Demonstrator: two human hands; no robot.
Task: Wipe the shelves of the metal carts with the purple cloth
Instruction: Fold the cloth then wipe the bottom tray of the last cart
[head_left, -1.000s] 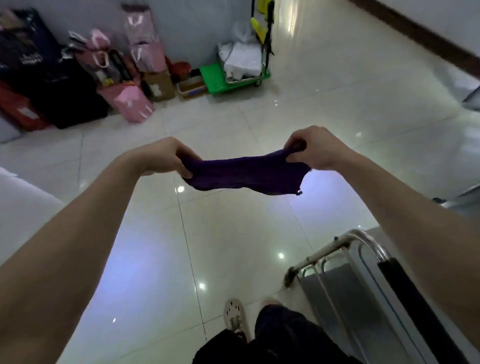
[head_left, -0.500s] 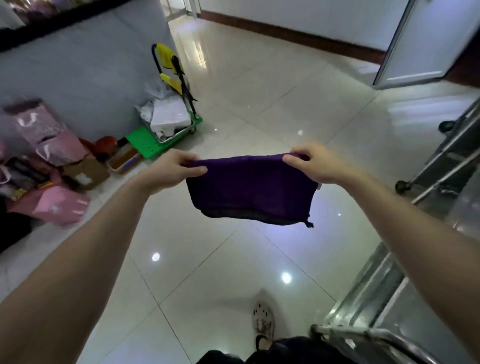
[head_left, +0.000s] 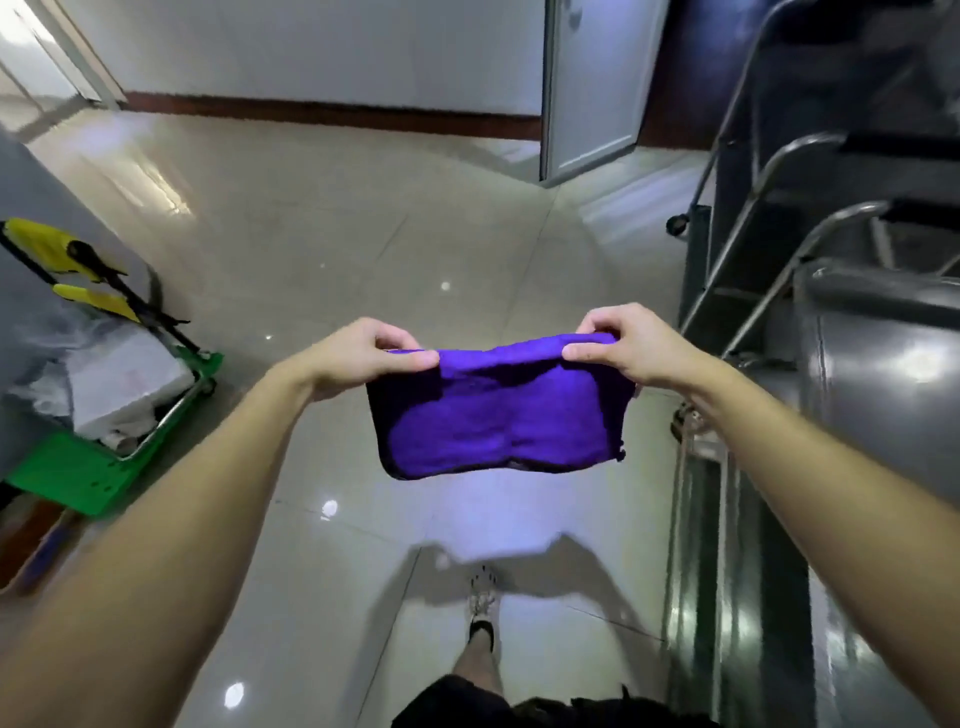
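Observation:
The purple cloth (head_left: 493, 421) hangs spread in the air over the tiled floor, stretched between both hands. My left hand (head_left: 358, 356) pinches its top left corner. My right hand (head_left: 628, 343) pinches its top right corner. Metal carts stand along the right side: the nearest metal cart (head_left: 878, 374) shows a shiny grey top shelf just right of my right hand, with its lower frame running down the right edge. Further metal carts (head_left: 779, 171) with tubular handles stand behind it.
A green hand trolley (head_left: 93, 467) with a yellow-and-black handle and white packages stands at the left against a grey wall. A white door (head_left: 587, 88) and a brown skirting board are at the back. My foot (head_left: 483, 608) is on the glossy tiles below.
The view has swung right, bringing the metal carts closer on the right and the green trolley to the left edge. The cloth stays stretched between both hands and now hangs more open.

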